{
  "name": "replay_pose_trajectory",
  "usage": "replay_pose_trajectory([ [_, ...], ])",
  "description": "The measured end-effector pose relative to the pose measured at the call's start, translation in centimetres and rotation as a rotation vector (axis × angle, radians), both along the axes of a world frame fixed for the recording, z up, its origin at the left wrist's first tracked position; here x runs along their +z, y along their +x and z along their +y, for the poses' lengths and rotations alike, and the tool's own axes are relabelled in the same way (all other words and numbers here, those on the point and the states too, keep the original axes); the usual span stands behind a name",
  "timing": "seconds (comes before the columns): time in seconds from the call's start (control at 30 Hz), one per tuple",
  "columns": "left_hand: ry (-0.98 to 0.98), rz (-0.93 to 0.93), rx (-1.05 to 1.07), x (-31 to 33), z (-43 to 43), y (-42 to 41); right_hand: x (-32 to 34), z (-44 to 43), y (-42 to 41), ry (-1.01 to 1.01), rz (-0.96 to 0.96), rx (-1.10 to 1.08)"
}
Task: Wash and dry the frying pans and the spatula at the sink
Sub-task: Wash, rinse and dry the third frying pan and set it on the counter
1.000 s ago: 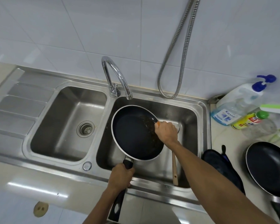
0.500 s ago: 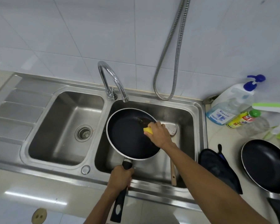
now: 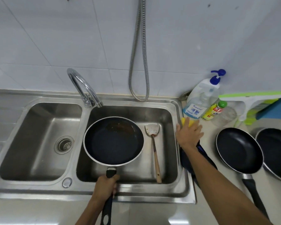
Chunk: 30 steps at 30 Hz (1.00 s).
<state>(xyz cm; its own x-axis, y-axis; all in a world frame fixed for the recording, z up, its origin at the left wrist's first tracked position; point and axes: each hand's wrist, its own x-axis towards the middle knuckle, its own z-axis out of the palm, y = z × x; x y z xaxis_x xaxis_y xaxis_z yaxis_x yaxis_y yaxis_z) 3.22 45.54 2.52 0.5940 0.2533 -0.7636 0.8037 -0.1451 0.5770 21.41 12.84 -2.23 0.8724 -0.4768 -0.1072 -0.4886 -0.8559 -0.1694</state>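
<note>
Clenched round the handle, left hand, frying pan held low in the right basin. Right hand flat, fingers spread, on the yellow sponge at the counter by the soap bottle. Spatula lying beside the pan.

Risks: one-handed hold on a possibly wet handle, could tip or slip; brown residue perhaps left unscrubbed.

Half a second ago: sponge inside the pan, scrubbing. Now out on the counter.

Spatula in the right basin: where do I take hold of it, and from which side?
Take the metal-bladed, wooden-handled spatula by the handle's near end, coming from above on the near side. That end sits by the steel right basin's front rim, clear of the black frying pan; the blade appears to lie flat on the floor.
</note>
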Motion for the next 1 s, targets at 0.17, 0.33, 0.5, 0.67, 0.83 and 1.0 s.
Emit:
replay_pose_trajectory([
  [0.17, -0.028, 0.014, 0.007, -0.1, -0.5, -0.4, -1.3, -0.9, -0.1, 0.057, 0.099, -0.004],
  [0.33, -0.061, 0.031, 0.029, 0.1, -0.7, -0.6, 0.1, -1.8, 0.4, 0.016, 0.104, 0.007],
  [0.5, -0.099, 0.052, 0.045, 0.9, -0.8, -0.3, 2.7, 2.5, -1.2, -0.025, -0.169, 0.106],
  [0.67, -0.123, 0.028, 0.045, 1.8, -1.2, 0.2, 5.2, 9.7, -5.8, 0.218, -0.258, 0.294],
  [0.83, -0.217, 0.034, 0.112, 2.5, -1.7, 0.8, 5.1, 13.5, -9.4, 0.52, -0.117, 0.194],
  [1.0, -0.577, 0.149, 0.376, 2.2, -2.4, 1.7, 4.8, 14.4, -10.3, 0.907, 0.384, 0.031],
])
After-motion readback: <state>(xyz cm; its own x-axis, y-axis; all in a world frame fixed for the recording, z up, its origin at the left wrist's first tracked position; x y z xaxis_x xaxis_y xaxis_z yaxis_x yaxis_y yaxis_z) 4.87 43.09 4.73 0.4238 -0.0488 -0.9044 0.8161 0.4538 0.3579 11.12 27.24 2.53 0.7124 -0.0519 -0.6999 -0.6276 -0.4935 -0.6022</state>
